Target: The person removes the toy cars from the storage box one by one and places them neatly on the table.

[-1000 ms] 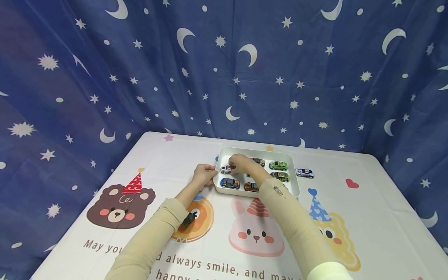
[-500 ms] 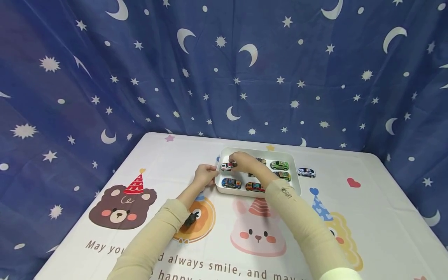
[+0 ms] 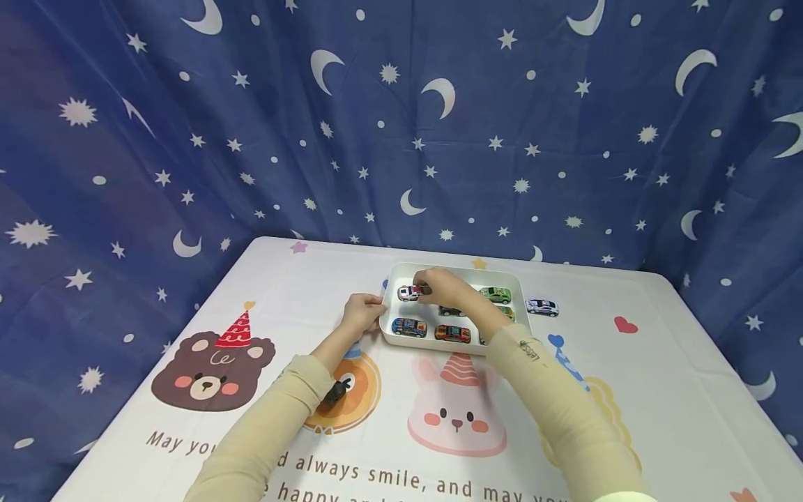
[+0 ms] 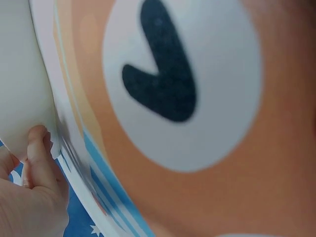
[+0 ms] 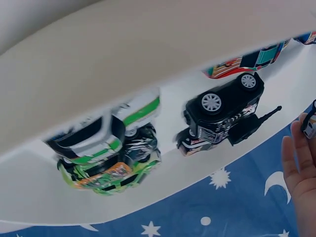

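My right hand (image 3: 442, 287) reaches into the white tray (image 3: 439, 345) and pinches a white-and-red toy car (image 3: 410, 293) near its back left corner. In the right wrist view, part of that car (image 5: 309, 126) shows at the fingertips. My left hand (image 3: 362, 313) grips the tray's left side; the left wrist view shows its fingers (image 4: 39, 153) against the tray wall (image 4: 24, 74). A blue toy car (image 3: 409, 327) and a red-orange one (image 3: 453, 334) lie along the front. My right hand and arm partly hide the cars behind.
Green toy cars (image 3: 495, 294) lie in the tray's right part. A black toy vehicle (image 5: 224, 106) shows its wheels in the right wrist view. Outside the tray, a white toy car (image 3: 542, 307) sits by its right wall. A starry blue curtain (image 3: 351, 174) hangs behind the table.
My right hand has shifted the white-and-red car slightly toward the back of the tray, and the right forearm has swung a little to the right. My left hand stays at the tray's side.
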The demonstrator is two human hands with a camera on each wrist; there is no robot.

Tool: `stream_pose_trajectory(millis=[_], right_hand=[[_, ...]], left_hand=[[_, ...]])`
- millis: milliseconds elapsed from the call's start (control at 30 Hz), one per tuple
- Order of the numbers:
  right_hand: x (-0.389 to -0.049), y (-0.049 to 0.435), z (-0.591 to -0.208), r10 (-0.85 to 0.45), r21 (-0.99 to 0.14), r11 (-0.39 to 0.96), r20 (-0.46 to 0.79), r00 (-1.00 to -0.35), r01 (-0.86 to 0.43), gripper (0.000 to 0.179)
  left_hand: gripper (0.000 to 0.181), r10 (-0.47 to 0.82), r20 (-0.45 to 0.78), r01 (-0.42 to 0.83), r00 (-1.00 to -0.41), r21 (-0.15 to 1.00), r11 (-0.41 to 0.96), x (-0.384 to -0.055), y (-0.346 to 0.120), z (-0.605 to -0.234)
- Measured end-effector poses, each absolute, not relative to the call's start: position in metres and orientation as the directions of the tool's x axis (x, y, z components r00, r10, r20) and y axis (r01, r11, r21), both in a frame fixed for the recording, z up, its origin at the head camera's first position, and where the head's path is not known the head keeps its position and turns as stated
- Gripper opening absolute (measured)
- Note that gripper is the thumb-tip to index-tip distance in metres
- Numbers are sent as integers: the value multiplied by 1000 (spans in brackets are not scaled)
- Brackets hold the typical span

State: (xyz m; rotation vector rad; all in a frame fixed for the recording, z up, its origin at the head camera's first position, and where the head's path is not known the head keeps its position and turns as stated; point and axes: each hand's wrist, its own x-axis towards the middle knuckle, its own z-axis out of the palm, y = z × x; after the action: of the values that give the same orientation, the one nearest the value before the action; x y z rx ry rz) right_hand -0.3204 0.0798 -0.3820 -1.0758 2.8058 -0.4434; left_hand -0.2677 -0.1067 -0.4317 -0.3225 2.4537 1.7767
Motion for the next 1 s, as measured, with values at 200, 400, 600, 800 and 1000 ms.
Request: stream_pose_trajectory(millis=[200,400,600,800,1000], right_hand=[[-318,91,-383,-668,-370,681,38,-743,-632,25],[-313,100,-383,-671,-438,648,59,-739,-623,28],[-307,108,-382,-666,-469,631,81,-742,-617,29],[-301,118,-380,-654,-489,610,133,-745,-623,30],[-294,135,-384,-620,-494,634,136,-773,-595,32]], left_hand=[[32,-115,-213,-238,-970,926,292,-268,-107,-435],[30,-128,-203,-233,-971,921,312,-268,-108,-434],[30,-119,-215,-242,-969,919,311,-268,-108,-433],[30,-123,-226,-253,-966,922,294,-270,-111,-432],[31,-108,-231,-253,-967,922,294,-270,-109,-433]])
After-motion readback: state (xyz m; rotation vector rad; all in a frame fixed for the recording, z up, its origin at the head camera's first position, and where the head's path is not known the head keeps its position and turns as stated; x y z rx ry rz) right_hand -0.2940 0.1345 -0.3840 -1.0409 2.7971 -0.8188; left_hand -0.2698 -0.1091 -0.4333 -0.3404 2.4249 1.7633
